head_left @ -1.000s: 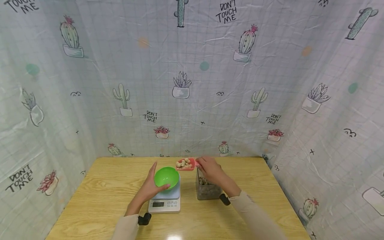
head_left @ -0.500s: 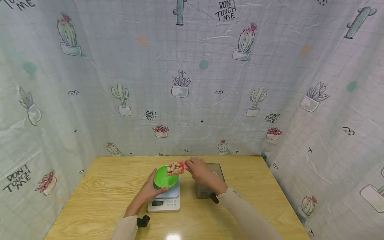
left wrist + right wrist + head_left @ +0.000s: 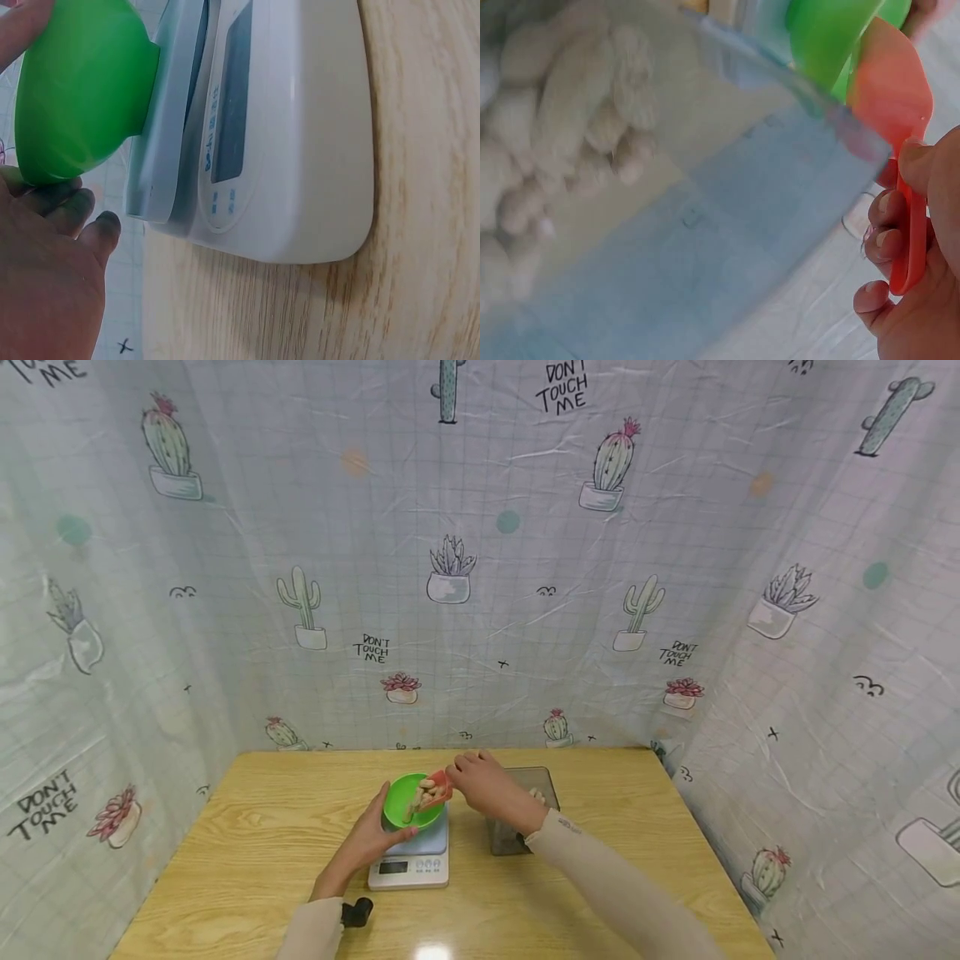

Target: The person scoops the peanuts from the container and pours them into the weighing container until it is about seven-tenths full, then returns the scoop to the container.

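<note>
A green bowl stands on the platform of a white kitchen scale. My left hand holds the bowl, thumb at the near side and fingers round the left side. The left wrist view shows the bowl's base on the platform. By its handle, my right hand grips a red scoop, tilted down over the bowl's right rim. Peanuts slide off the scoop's lip into the bowl. The scale's display reading is not legible.
Right of the scale stands a clear grey container with peanuts inside, partly hidden under my right forearm. Everything is on a wooden table. A cactus-print curtain hangs behind and at both sides.
My right hand has moved left from above the container to the bowl. The scoop, level before, is now tipped and peanuts are falling. My left hand stays on the bowl.
</note>
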`<state>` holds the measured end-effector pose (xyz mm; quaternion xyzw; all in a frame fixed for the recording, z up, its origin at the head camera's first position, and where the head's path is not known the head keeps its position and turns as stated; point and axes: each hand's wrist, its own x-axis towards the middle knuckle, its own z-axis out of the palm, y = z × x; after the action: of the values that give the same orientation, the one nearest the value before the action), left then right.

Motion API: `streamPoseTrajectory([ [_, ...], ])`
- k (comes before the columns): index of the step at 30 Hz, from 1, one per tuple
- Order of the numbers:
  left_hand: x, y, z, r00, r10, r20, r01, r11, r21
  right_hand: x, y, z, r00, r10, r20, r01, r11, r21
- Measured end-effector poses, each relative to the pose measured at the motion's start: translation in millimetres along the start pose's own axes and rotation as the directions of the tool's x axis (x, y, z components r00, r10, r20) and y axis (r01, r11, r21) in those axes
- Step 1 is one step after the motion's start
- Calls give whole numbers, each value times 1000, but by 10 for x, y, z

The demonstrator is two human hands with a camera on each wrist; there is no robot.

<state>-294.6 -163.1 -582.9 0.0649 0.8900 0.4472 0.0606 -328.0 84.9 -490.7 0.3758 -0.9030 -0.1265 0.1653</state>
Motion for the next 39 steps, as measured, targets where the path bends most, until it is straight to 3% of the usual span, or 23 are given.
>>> streamPoseTrajectory([
  [8, 11, 24, -51, 1000, 23, 3, -23, 1000, 10, 157, 38, -204, 991, -133, -4, 129, 968, -216],
  [16, 28, 41, -71, 999, 43, -2, -43, 999, -8, 214, 121, -427, 988, -149, 42, 154, 934, -324],
  [22, 10, 35, -30, 999, 38, -37, -38, 999, 8, 97, 153, -383, 992, -116, 43, 122, 970, -209],
  [28, -17, 90, -59, 994, 76, -78, -76, 997, 1, -12, 178, -293, 1000, -9, -12, 8, 999, -37],
  [32, -40, 155, -81, 989, 106, -99, -105, 994, 14, -80, 200, -242, 998, 68, -16, -66, 995, 79],
  [39, -57, 239, -104, 980, 143, -141, -146, 989, -8, -216, 243, -167, 990, 134, -29, -127, 974, 186],
])
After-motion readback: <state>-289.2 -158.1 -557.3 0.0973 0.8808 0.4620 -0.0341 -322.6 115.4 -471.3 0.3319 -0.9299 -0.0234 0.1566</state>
